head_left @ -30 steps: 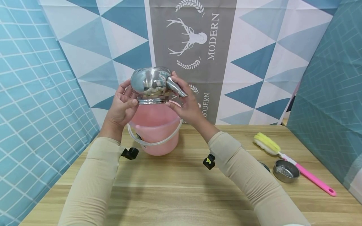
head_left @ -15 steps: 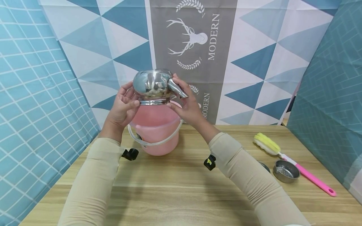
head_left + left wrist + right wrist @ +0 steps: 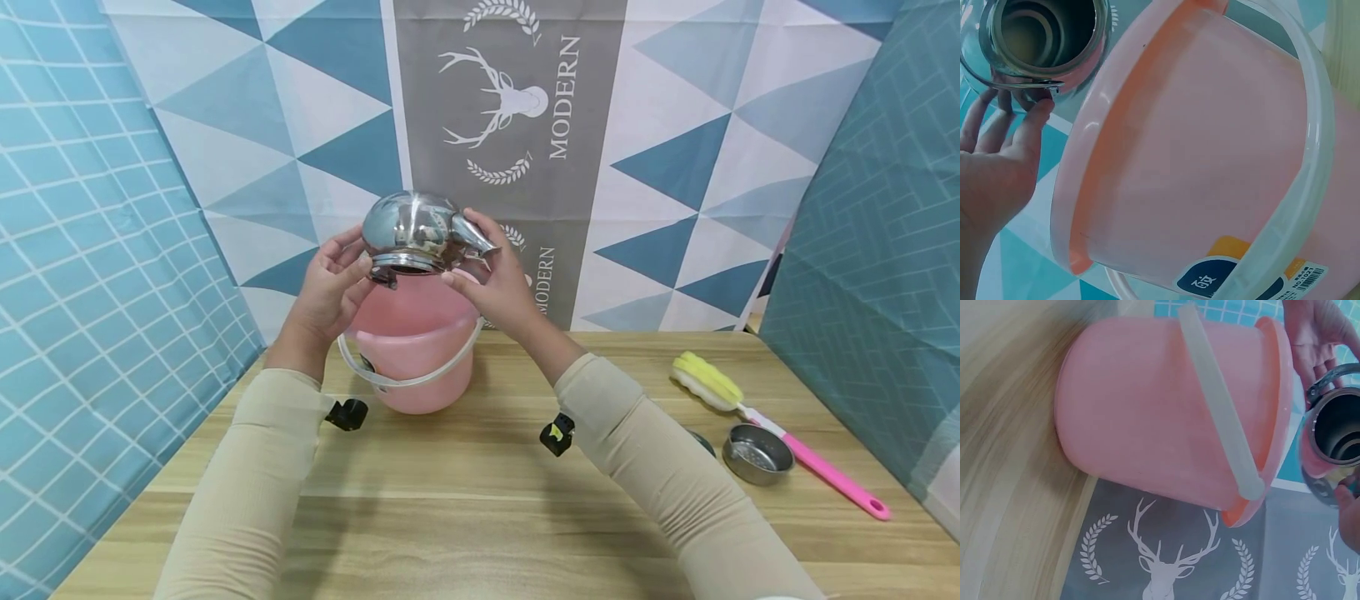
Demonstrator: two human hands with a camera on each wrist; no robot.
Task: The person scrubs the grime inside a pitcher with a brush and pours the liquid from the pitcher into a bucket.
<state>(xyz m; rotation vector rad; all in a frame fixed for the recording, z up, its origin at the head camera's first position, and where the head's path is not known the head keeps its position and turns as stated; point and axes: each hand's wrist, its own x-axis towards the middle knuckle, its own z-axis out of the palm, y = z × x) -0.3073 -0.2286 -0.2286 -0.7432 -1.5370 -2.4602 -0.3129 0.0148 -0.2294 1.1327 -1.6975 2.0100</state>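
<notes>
A shiny stainless steel teapot (image 3: 412, 223) hangs upside down above the mouth of a pink bucket (image 3: 422, 358), spout out to the right. My left hand (image 3: 324, 287) holds it on the left, thumb and fingers at the metal handle near the rim. On the other side my right hand (image 3: 497, 279) grips around the spout, its thumb by the rim. In the left wrist view the teapot's round opening (image 3: 1047, 31) shows a dark, bare-walled inside. The right wrist view shows the handle (image 3: 1335, 375) swung beside the opening.
On the wooden table (image 3: 465, 517) at the right lie a yellow and white sponge brush (image 3: 708, 382) with a pink handle and a small metal strainer cup (image 3: 759, 454). A dark round thing (image 3: 702, 442) is partly hidden by the right sleeve. Patterned cloths stand behind and at both sides.
The teapot has come down a little and to the right, and has tipped so its opening shows toward me. Both hands moved with it. The bucket stays in place.
</notes>
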